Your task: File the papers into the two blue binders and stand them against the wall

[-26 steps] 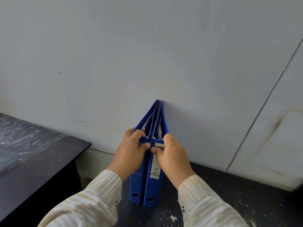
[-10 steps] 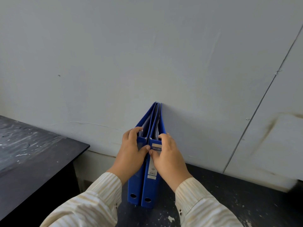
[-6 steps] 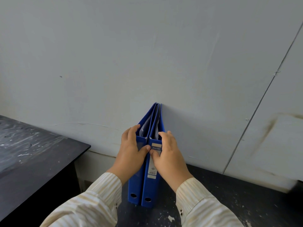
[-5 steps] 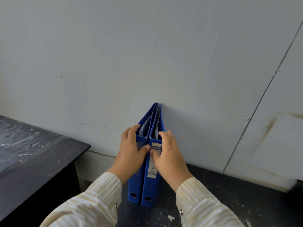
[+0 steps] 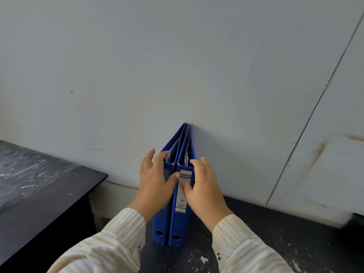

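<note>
binders upright at wall, between loosened left hand and right hand.

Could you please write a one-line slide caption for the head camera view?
Two blue binders stand upright against the wall, left hand and right hand open beside their spines.

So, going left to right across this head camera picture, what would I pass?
Black table → left hand → left blue binder → right blue binder → right hand → seam in the wall.
</note>
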Demonstrator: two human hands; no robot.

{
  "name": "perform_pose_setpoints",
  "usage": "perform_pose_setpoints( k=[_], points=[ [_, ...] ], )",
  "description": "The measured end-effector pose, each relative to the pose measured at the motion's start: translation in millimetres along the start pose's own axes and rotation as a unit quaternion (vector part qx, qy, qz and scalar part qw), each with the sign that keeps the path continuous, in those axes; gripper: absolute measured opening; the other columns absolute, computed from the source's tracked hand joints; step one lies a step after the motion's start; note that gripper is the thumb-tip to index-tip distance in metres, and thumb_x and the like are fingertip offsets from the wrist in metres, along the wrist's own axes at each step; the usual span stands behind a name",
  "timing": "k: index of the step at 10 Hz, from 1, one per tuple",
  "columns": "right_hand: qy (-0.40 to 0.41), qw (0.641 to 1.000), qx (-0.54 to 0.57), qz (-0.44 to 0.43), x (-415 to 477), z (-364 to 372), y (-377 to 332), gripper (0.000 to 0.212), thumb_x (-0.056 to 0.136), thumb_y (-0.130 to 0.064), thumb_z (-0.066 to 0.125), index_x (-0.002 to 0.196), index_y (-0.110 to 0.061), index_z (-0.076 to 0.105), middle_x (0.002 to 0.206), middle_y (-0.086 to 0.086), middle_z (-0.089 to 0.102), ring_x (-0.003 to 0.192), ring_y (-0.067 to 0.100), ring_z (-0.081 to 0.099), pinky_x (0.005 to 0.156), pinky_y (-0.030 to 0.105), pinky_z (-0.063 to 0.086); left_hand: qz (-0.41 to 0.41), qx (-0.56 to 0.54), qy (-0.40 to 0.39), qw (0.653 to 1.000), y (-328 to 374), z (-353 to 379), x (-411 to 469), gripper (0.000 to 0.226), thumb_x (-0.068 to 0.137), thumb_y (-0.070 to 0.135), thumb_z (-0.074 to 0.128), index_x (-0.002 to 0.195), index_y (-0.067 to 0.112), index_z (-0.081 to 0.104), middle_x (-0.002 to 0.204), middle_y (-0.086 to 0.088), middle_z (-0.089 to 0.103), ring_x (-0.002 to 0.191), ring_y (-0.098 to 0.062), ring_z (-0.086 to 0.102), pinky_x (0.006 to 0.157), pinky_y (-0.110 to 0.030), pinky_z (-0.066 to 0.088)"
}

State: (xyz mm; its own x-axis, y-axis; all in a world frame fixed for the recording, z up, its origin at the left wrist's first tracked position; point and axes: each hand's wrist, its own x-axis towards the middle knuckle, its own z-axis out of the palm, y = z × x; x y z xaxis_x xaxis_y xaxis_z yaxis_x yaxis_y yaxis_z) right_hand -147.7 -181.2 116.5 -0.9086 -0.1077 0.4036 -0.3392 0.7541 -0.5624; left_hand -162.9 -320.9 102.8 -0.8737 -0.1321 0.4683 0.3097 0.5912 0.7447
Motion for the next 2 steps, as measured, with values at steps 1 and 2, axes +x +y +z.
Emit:
perform_pose_setpoints(
  k=[1, 2],
  points=[
    [0.001, 1.0, 0.008, -0.001, -3.5, -4.1, 0.1, 0.06, 0.091, -0.028, 0.059, 0.141, -0.028, 0.026, 0.158, 0.005, 0.012, 0.145, 0.021, 0.014, 0.108, 0.038, 0.04, 0.005, 0.001, 0.009, 1.0, 5.1, -0.1, -3.3, 0.057, 0.086, 0.032, 0.064, 0.133, 0.041, 0.032, 0.156, 0.008, 0.007, 0.144, -0.016, 0.004, 0.113, -0.038, 0.019],
    [0.015, 1.0, 0.026, -0.006, -5.7, -7.7, 1.8, 0.058, 0.091, -0.026, 0.059, 0.14, -0.027, 0.028, 0.157, 0.004, 0.014, 0.144, 0.021, 0.015, 0.105, 0.037, 0.044, 0.018, 0.007, 0.025, 0.999, 7.9, 1.1, -5.3, 0.053, 0.087, 0.032, 0.062, 0.132, 0.039, 0.035, 0.156, 0.01, 0.006, 0.145, -0.012, -0.003, 0.117, -0.049, 0.018]
  ],
)
